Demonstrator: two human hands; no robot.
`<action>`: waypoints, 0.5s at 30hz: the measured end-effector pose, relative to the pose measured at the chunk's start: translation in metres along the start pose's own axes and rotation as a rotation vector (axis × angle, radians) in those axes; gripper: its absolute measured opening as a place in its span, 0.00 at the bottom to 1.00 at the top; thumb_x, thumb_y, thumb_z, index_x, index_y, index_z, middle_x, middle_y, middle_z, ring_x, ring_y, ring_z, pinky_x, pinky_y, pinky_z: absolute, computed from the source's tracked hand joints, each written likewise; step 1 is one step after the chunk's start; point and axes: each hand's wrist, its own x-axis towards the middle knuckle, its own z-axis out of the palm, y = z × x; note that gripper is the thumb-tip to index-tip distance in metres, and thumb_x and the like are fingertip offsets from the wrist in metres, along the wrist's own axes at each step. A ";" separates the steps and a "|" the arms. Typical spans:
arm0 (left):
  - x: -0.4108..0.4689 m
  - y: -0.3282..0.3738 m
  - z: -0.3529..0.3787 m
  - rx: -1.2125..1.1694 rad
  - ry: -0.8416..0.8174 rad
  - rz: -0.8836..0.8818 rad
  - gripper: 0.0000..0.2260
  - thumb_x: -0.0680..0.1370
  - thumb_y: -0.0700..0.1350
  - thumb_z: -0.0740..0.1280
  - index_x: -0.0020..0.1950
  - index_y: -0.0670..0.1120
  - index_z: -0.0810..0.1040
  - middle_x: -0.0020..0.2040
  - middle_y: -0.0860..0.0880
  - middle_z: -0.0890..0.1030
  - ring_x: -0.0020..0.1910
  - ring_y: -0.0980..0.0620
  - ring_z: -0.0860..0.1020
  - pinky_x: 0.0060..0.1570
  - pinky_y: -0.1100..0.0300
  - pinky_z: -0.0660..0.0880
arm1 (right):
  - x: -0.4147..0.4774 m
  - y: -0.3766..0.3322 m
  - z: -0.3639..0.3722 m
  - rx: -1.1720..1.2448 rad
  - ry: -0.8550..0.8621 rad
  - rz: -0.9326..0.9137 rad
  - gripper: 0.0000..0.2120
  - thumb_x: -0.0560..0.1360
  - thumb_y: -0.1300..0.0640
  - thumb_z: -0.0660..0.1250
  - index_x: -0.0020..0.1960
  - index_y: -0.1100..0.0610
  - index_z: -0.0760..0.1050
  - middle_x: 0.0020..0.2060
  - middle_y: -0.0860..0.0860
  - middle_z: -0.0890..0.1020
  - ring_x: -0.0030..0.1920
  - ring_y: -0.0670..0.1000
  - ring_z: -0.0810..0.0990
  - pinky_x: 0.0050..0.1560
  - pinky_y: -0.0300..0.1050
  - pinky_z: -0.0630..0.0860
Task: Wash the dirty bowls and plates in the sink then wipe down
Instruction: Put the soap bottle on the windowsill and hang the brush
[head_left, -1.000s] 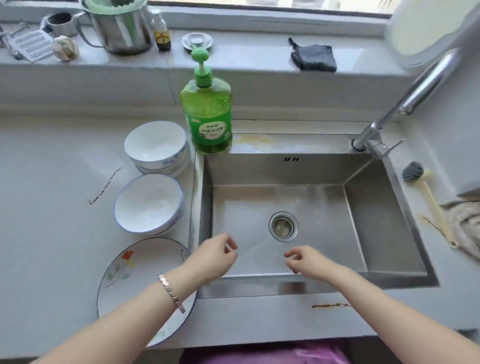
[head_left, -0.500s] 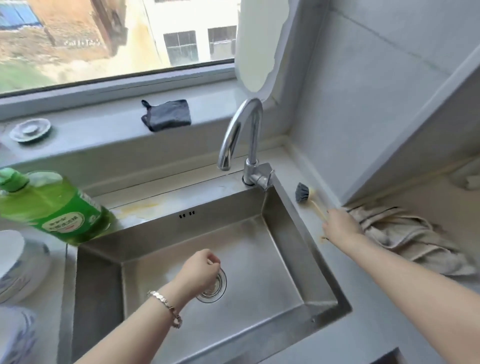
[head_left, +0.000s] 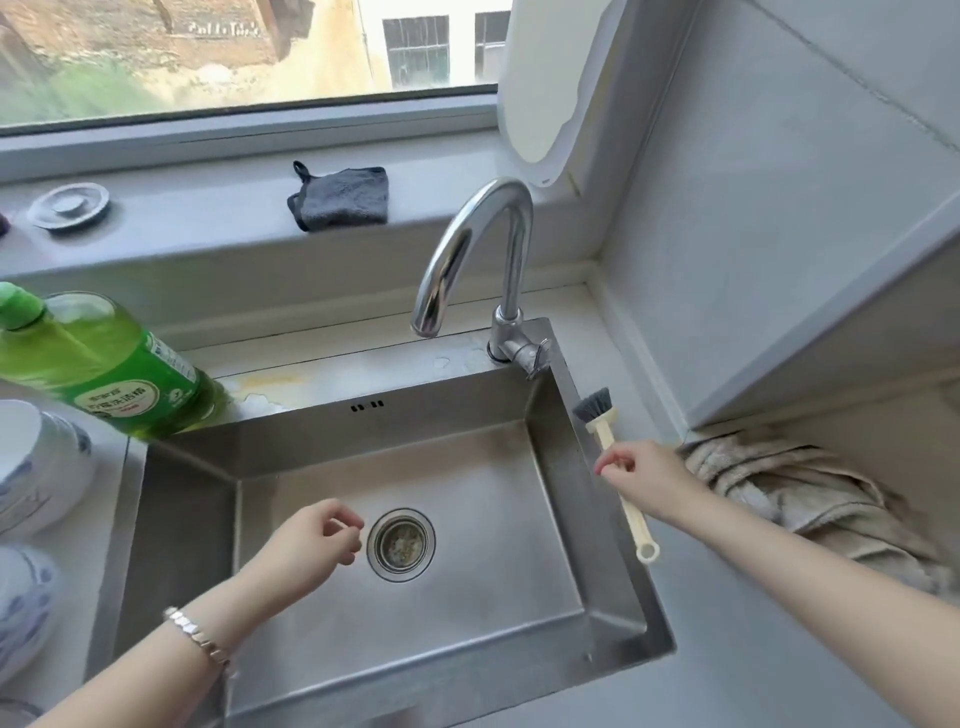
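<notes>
Bowls (head_left: 47, 467), glazed white with blue pattern, stand on the counter just left of the sink (head_left: 550, 467), only partly in view. Judge them hard, brittle and slick once wet, so take each by the rim, thumb inside, and lower it onto the steel rather than dropping it. Your right hand (head_left: 644, 483) has its fingers curled round the cream handle of the dish brush (head_left: 595, 410) at the sink's right edge — light and stiff, easy to steer. Your left hand (head_left: 306, 545) hangs loosely curled over the basin beside the drain (head_left: 401, 543), holding nothing.
</notes>
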 end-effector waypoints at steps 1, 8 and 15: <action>-0.002 -0.005 -0.007 0.001 0.003 0.001 0.05 0.76 0.37 0.62 0.44 0.46 0.76 0.39 0.48 0.82 0.37 0.52 0.80 0.39 0.60 0.72 | -0.009 -0.012 0.001 0.033 -0.022 -0.005 0.11 0.75 0.63 0.60 0.45 0.56 0.80 0.30 0.44 0.74 0.33 0.41 0.70 0.32 0.27 0.66; -0.018 -0.044 -0.101 0.119 0.150 0.098 0.04 0.76 0.41 0.63 0.47 0.49 0.76 0.42 0.49 0.82 0.43 0.50 0.79 0.38 0.61 0.72 | -0.034 -0.111 0.026 0.740 -0.498 0.077 0.11 0.72 0.70 0.64 0.53 0.62 0.75 0.44 0.61 0.80 0.41 0.53 0.83 0.38 0.42 0.81; -0.016 -0.070 -0.221 0.052 0.562 0.288 0.10 0.76 0.39 0.64 0.57 0.45 0.73 0.53 0.45 0.77 0.53 0.47 0.75 0.55 0.54 0.71 | -0.038 -0.225 0.070 0.213 -0.062 -0.289 0.08 0.72 0.52 0.70 0.39 0.55 0.78 0.33 0.49 0.81 0.36 0.47 0.78 0.41 0.38 0.72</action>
